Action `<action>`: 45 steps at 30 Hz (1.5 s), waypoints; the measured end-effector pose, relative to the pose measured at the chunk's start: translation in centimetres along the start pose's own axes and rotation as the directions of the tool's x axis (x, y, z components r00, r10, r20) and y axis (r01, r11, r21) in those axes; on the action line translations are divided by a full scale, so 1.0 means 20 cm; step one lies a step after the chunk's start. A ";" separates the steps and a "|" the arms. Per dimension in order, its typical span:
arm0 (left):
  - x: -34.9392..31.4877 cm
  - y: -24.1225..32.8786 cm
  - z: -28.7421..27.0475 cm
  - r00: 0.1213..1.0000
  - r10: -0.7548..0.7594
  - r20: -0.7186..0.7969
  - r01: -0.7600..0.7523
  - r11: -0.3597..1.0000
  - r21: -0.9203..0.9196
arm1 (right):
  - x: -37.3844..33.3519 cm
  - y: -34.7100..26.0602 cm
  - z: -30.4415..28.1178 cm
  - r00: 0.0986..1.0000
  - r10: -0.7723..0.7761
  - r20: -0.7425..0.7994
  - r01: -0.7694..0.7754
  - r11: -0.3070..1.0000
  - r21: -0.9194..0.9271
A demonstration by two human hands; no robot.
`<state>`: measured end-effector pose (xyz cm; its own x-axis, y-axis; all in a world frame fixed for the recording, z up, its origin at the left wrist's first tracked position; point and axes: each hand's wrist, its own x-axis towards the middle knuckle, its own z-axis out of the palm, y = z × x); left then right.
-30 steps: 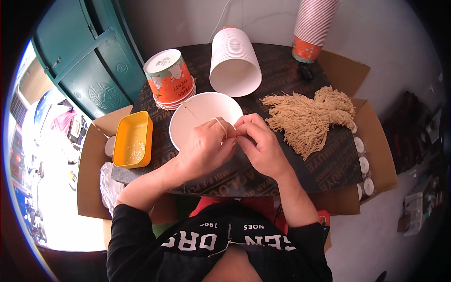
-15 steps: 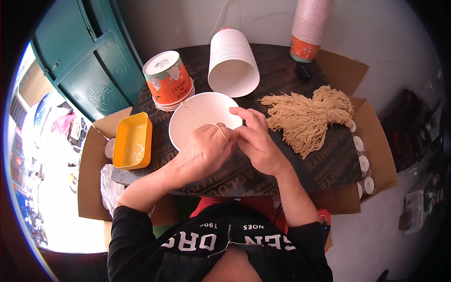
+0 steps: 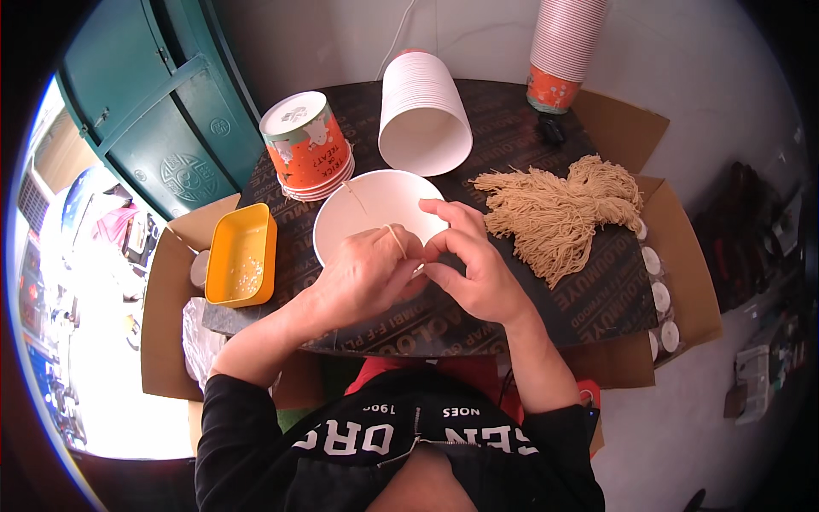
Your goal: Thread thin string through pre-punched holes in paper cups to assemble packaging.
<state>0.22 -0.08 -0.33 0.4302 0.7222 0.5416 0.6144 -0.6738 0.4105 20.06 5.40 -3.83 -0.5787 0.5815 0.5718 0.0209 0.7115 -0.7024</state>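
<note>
A white paper bucket (image 3: pixel 341 224) stands in front of me with its mouth facing up. A thin beige cord (image 3: pixel 355 198) shows at its far left rim and runs down inside. Over the near side of the bucket, my left hand (image 3: pixel 367 271) is closed, with a strand of cord across its fingers. My right hand (image 3: pixel 469 264) meets it there, thumb and forefinger pinched together. Between the fingertips is a small pale bit, too small to name. The bucket's near rim is hidden behind my hands.
Upside-down orange printed buckets (image 3: pixel 307 154) stand at the left, near a yellow box (image 3: pixel 267 256) holding small white bits. A stack of white buckets (image 3: pixel 424 115) lies behind, a taller stack (image 3: pixel 563 51) at back right. A bundle of beige cords (image 3: pixel 563 213) lies right; cardboard boxes (image 3: pixel 682 282) flank the dark table.
The bucket has shifted slightly to the right. My fingertips have parted a little, and a small pale bit now shows between them.
</note>
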 end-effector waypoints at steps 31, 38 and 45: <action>0.02 0.02 0.00 0.987 -0.155 0.032 0.154 0.987 0.034 | -0.02 -0.02 0.05 0.960 -0.184 -0.211 0.093 0.920 -0.380; 0.01 0.04 0.01 0.986 -0.164 -0.023 0.166 0.974 0.152 | 0.00 -0.01 0.05 0.978 -0.172 -0.118 0.108 0.902 -0.417; 0.00 0.03 0.00 0.977 -0.214 0.009 0.213 0.972 0.097 | 0.01 -0.02 0.03 0.987 -0.139 -0.083 0.109 0.948 -0.300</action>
<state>0.60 -0.42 -0.13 0.2947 0.8513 0.4341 0.7528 -0.4866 0.4433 19.51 4.93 -3.71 -0.5060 0.5074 0.6975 0.2016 0.8559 -0.4763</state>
